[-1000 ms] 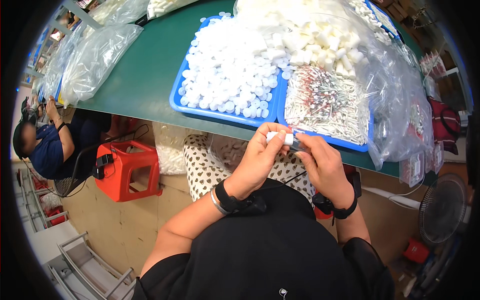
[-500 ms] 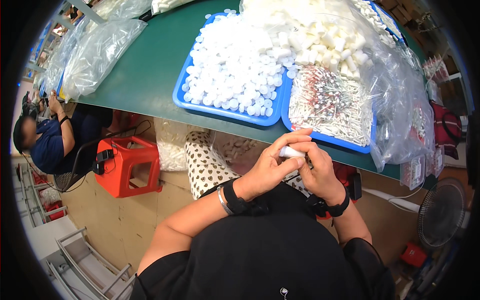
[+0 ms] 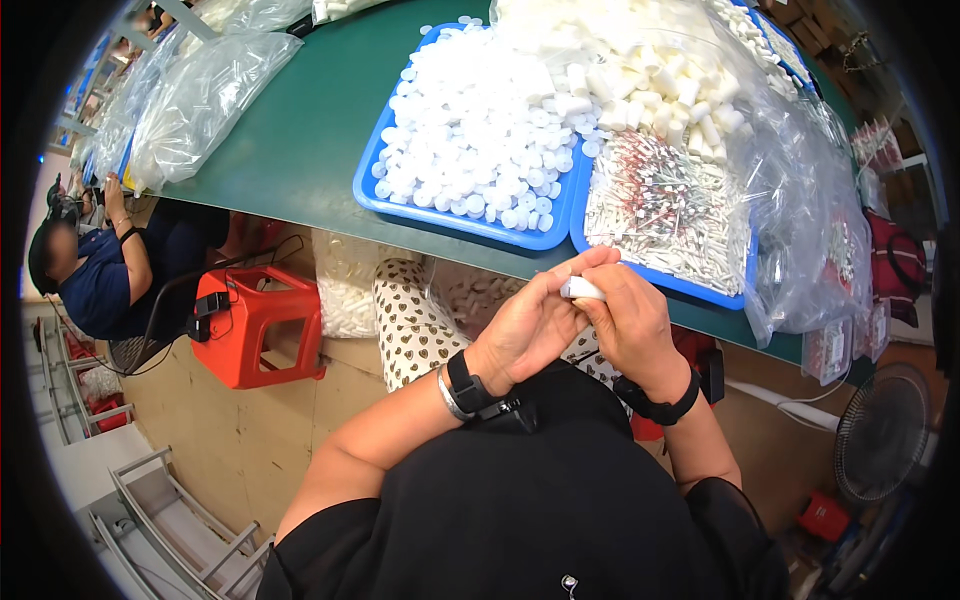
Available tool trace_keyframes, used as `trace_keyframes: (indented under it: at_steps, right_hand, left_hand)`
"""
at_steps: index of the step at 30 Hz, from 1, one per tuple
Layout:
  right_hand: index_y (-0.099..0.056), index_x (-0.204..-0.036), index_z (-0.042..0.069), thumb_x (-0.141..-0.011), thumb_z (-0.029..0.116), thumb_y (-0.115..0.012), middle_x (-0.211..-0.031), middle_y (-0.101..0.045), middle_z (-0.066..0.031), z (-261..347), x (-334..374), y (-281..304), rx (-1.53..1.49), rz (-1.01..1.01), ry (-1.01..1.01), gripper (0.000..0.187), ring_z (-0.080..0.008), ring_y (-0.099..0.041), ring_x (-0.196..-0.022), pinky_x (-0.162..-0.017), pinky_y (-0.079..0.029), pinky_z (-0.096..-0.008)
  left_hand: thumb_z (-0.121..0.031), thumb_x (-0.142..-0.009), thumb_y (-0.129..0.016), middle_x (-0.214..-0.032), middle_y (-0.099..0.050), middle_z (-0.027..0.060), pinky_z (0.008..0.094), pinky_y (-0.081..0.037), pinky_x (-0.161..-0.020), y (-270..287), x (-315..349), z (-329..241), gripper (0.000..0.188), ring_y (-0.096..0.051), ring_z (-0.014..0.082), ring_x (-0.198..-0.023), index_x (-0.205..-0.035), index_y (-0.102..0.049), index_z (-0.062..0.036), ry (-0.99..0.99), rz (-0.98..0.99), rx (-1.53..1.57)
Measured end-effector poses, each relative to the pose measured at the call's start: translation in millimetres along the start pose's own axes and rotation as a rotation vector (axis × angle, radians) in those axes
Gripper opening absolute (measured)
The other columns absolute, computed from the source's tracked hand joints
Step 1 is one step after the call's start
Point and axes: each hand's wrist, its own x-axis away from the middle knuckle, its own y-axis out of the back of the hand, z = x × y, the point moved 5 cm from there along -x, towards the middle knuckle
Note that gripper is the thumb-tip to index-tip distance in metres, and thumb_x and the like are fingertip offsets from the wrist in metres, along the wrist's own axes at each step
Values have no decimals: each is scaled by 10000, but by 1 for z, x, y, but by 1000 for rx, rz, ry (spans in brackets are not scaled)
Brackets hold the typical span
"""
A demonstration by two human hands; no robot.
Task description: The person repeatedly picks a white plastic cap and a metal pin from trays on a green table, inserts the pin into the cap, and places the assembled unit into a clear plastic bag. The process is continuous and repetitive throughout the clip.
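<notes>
One small white cylinder (image 3: pixel 583 290) is pinched in the right hand (image 3: pixel 637 325) by the green surface (image 3: pixel 300 150), the left hand (image 3: pixel 533 328) is loosely open beside it, and many white caps (image 3: pixel 475 140) lie loose in the blue tray (image 3: pixel 450 221).

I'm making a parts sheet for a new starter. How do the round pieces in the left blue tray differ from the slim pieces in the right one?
Shape: the round pieces are disc-like, while the slim pieces are thin and stick-like.
Colour: the round pieces look plain white; the slim pieces are mostly white, with red mixed in.
Shared: both lie in loose heaps in blue trays on the green table.
</notes>
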Motion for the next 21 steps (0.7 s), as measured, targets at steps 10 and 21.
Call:
trace_keyframes:
  at_steps: [10, 21]
  right_hand:
    - [-576, -1085, 13, -890, 90, -659, -931, -626, -161, 1, 2, -21, -17, -22, -120, 226, -350, -641, -744, -629, -510, -417]
    - [-539, -1113, -8, -907, 86, -648, -901, -639, -167, 9, 3, -23, 89, 26, -20, 251, -368, -645, -729, -603, -514, -415]
  left_hand:
    - [-377, -1067, -403, -1523, -399, 53, 415, -297, -1188, 6, 2, 5, 513, -366, 237, -1415, -1480, -371, -73, -34, -87, 129]
    - [-445, -1066, -374, -1496, -409, 98, 390, -340, -1156, 7, 5, 5, 522, -408, 224, -1368, -1441, -395, -83, -20, -98, 22]
